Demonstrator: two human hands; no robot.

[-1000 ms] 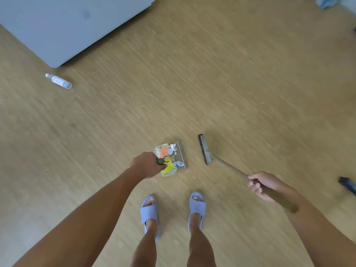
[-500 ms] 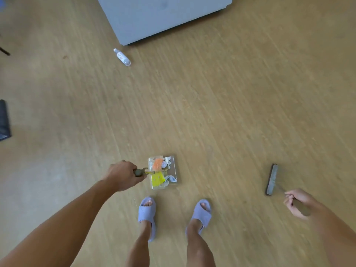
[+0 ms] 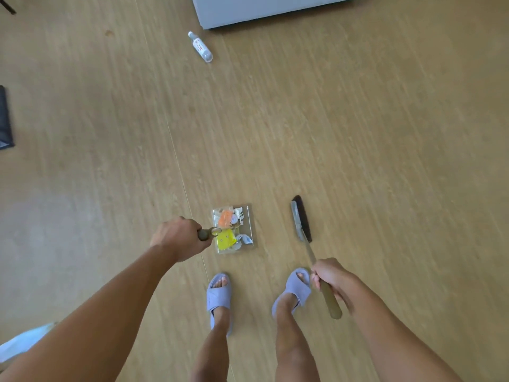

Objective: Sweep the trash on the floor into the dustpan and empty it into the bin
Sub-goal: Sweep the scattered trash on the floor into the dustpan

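Fingers (image 3: 190,226) of the left hand (image 3: 177,238) clench the dustpan (image 3: 249,230) handle; right hand (image 3: 332,277) grasps the broom (image 3: 301,220).
Clear dustpan, ahead of the slippers (image 3: 219,299), contains orange, yellow and white trash (image 3: 230,230); a bottle (image 3: 200,46) lies on the floor (image 3: 358,147).

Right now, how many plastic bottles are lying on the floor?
1. The plastic bottle lies on its side on the floor, far ahead of the dustpan, near the grey cabinet. Others may be outside the view.

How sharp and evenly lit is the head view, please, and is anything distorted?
Head view: soft, even light with faint shadows; the dustpan and brush are fairly sharp, the plastic bottle softer; wide-angle stretch enlarges the forearms at the frame bottom.
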